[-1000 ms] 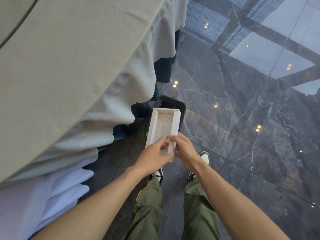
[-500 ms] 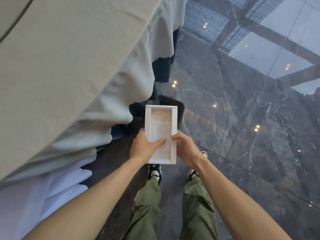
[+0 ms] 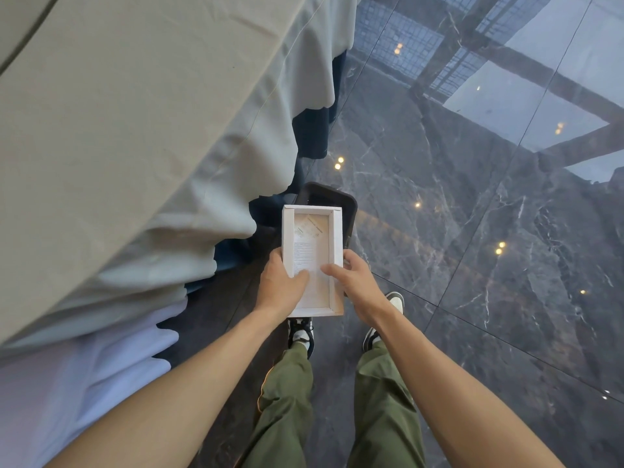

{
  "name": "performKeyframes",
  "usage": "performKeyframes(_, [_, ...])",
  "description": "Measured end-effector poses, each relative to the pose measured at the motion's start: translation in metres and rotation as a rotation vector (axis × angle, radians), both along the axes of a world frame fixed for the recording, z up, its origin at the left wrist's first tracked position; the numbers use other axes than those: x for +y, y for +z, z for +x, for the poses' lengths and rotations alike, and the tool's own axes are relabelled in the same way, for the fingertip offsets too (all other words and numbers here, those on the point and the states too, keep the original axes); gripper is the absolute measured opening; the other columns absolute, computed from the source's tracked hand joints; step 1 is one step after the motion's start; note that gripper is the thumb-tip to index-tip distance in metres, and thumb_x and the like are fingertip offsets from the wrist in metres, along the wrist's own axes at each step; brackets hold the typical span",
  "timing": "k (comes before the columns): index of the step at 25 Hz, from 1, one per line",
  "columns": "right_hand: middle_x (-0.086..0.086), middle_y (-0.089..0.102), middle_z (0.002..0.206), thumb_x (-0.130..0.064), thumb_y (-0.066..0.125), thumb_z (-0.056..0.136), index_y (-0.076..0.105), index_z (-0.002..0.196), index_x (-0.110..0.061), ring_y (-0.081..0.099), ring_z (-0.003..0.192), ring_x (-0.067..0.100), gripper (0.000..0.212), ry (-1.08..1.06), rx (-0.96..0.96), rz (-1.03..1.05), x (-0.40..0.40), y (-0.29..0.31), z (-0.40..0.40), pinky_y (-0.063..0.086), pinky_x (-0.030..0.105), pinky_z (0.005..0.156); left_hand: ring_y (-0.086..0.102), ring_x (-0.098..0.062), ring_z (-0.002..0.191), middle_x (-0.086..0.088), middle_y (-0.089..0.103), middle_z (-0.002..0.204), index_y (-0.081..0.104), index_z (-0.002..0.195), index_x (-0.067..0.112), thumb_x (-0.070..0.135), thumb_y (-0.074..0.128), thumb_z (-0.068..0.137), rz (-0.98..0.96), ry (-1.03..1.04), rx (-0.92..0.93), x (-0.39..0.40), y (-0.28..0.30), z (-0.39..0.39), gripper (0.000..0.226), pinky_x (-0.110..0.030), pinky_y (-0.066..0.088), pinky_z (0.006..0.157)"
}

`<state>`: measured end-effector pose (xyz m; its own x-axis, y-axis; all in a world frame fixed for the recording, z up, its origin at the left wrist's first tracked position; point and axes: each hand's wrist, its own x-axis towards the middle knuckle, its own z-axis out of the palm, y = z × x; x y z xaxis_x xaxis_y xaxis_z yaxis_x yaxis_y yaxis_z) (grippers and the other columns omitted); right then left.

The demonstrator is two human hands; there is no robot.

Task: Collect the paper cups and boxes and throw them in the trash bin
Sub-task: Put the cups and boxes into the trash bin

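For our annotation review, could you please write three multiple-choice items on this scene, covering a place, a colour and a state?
1. Where is the dark rounded trash bin?
A. on the floor, beyond the box
B. on the table
C. behind the person

2. What colour are the trousers?
A. blue
B. olive green
C. black

3. How is the shallow white cardboard box held?
A. by the left hand and right hand together
B. by one hand
C. lying unheld

Answers: 1 A, its rim shows past the box's far end; 2 B, both legs are green; 3 A, each hand grips a side.

trash bin mostly hidden behind box, printed text illegible, tablecloth cropped
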<state>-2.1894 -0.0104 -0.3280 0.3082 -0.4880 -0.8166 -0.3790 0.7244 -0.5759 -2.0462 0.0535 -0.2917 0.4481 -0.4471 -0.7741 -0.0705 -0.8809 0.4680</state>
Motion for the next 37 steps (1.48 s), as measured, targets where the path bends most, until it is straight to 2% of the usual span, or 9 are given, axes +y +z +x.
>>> performKeyframes(3, [0.000, 0.077, 0.115, -0.023, 0.074, 0.094, 0.062, 0.118, -0.016, 0.078, 0.095, 0.015, 0.028, -0.009, -0.018, -0.004, -0.001, 0.005, -0.002, 0.058, 0.025, 0.071, 0.063, -0.018, 0.114, 0.001, 0.063, 0.130, 0.049, 0.139, 0.016, 0.035, 0.077, 0.092, -0.027, 0.021, -0.057, 0.003, -0.001, 0.001, 0.058, -0.020, 0.049, 0.073])
performKeyframes(6, [0.000, 0.078, 0.113, -0.022, 0.075, 0.094, 0.060, 0.118, -0.013, 0.078, 0.092, 0.014, 0.030, 0.001, -0.020, -0.010, -0.001, 0.009, -0.005, 0.058, 0.020, 0.065, 0.067, -0.026, 0.114, -0.006, 0.067, 0.132, 0.055, 0.133, 0.013, 0.027, 0.070, 0.097, -0.014, 0.072, -0.100, 0.004, -0.004, 0.001, 0.041, -0.030, 0.054, 0.081])
performKeyframes(10, [0.002, 0.076, 0.115, -0.020, 0.075, 0.090, 0.057, 0.115, -0.014, 0.077, 0.100, 0.020, 0.031, 0.047, 0.016, -0.014, 0.004, 0.007, -0.007, 0.064, 0.041, 0.081, 0.067, -0.029, 0.115, -0.007, 0.068, 0.131, 0.056, 0.131, 0.015, 0.021, 0.066, 0.099, 0.030, 0.023, -0.098, 0.004, -0.006, -0.001, 0.034, -0.040, 0.058, 0.089])
performKeyframes(13, [0.000, 0.071, 0.116, -0.022, 0.072, 0.086, 0.055, 0.116, -0.018, 0.072, 0.106, 0.020, 0.034, 0.088, 0.134, -0.087, 0.009, 0.005, -0.003, 0.061, 0.044, 0.090, 0.067, -0.027, 0.114, -0.005, 0.069, 0.130, 0.057, 0.130, 0.015, 0.022, 0.065, 0.100, 0.046, -0.085, -0.131, 0.005, -0.006, -0.004, 0.032, -0.031, 0.049, 0.078])
performKeyframes(18, [-0.007, 0.070, 0.115, -0.038, 0.073, 0.075, 0.054, 0.119, -0.024, 0.071, 0.102, 0.017, 0.050, 0.137, 0.281, -0.134, 0.005, -0.006, 0.002, 0.062, 0.048, 0.089, 0.064, -0.013, 0.100, 0.003, 0.070, 0.123, 0.058, 0.132, 0.015, 0.023, 0.072, 0.096, -0.011, -0.103, -0.041, 0.012, -0.004, -0.006, 0.040, -0.012, 0.042, 0.063])
performKeyframes(23, [-0.009, 0.071, 0.116, -0.044, 0.080, 0.071, 0.054, 0.123, -0.026, 0.072, 0.101, 0.015, 0.060, 0.182, 0.312, -0.144, 0.001, -0.010, -0.001, 0.063, 0.045, 0.085, 0.063, -0.007, 0.084, 0.006, 0.071, 0.103, 0.067, 0.106, 0.014, 0.025, 0.080, 0.089, -0.032, -0.070, -0.119, 0.011, -0.005, -0.004, 0.025, -0.012, 0.039, 0.059])
performKeyframes(27, [-0.007, 0.071, 0.114, -0.040, 0.080, 0.072, 0.053, 0.120, -0.023, 0.072, 0.100, 0.018, 0.057, 0.183, 0.354, -0.153, 0.001, -0.009, 0.002, 0.062, 0.049, 0.088, 0.070, -0.008, 0.079, 0.003, 0.081, 0.097, 0.082, 0.101, 0.013, 0.024, 0.081, 0.086, -0.023, -0.112, -0.146, 0.010, -0.007, -0.002, 0.019, -0.007, 0.043, 0.051])
performKeyframes(33, [-0.001, 0.063, 0.113, -0.038, 0.082, 0.084, 0.046, 0.113, -0.015, 0.066, 0.102, 0.026, 0.051, 0.207, 0.489, -0.177, 0.002, 0.006, 0.011, 0.058, 0.045, 0.085, 0.064, -0.003, 0.065, 0.001, 0.083, 0.091, 0.083, 0.093, 0.012, 0.021, 0.077, 0.088, -0.019, -0.098, -0.158, 0.012, -0.009, -0.003, 0.012, -0.004, 0.042, 0.049])
performKeyframes(37, [-0.003, 0.063, 0.115, -0.036, 0.081, 0.084, 0.046, 0.119, -0.013, 0.068, 0.105, 0.023, 0.054, 0.161, 0.371, -0.200, 0.001, 0.002, 0.011, 0.060, 0.048, 0.089, 0.067, -0.010, 0.083, 0.001, 0.078, 0.103, 0.075, 0.107, 0.013, 0.023, 0.076, 0.091, -0.042, -0.039, -0.158, 0.012, -0.010, -0.007, 0.018, -0.009, 0.038, 0.055])
